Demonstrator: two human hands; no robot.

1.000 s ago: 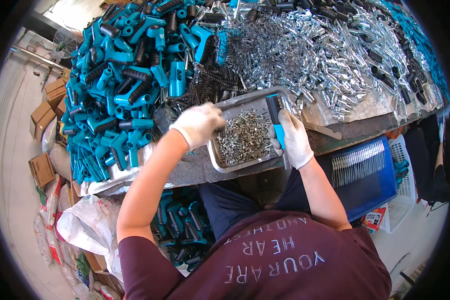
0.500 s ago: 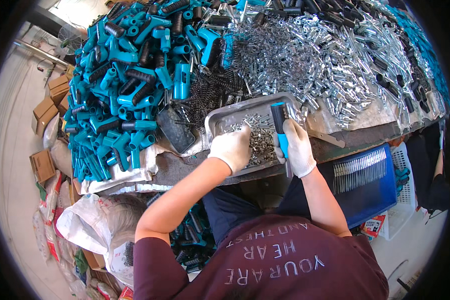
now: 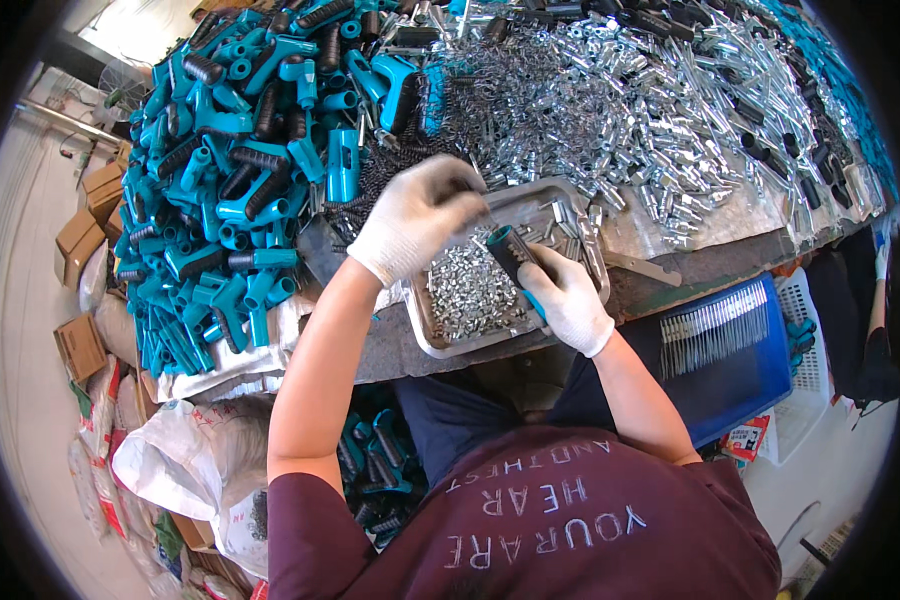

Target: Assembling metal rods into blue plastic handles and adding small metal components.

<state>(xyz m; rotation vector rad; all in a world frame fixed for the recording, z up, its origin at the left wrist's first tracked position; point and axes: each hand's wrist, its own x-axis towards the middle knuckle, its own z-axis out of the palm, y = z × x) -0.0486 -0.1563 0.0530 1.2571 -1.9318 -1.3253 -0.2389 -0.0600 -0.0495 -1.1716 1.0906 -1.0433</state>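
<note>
Left hand (image 3: pixel 422 212) in a white knitted glove (image 3: pixel 395 228), right hand (image 3: pixel 568 300) in a matching white one, snug cuffs (image 3: pixel 370 266) on both, maroon T-shirt (image 3: pixel 410 550) with pale lettering (image 3: pixel 550 497) in rows, short plain sleeves (image 3: pixel 310 528), dark navy trousers (image 3: pixel 445 412).

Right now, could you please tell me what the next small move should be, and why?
I'd probably bring the left hand to the upper end of the teal-and-black handle: the right hand holds it with that open end tilted toward the left, and the two look slightly apart. Blur hides whether the left hand holds anything.
</note>
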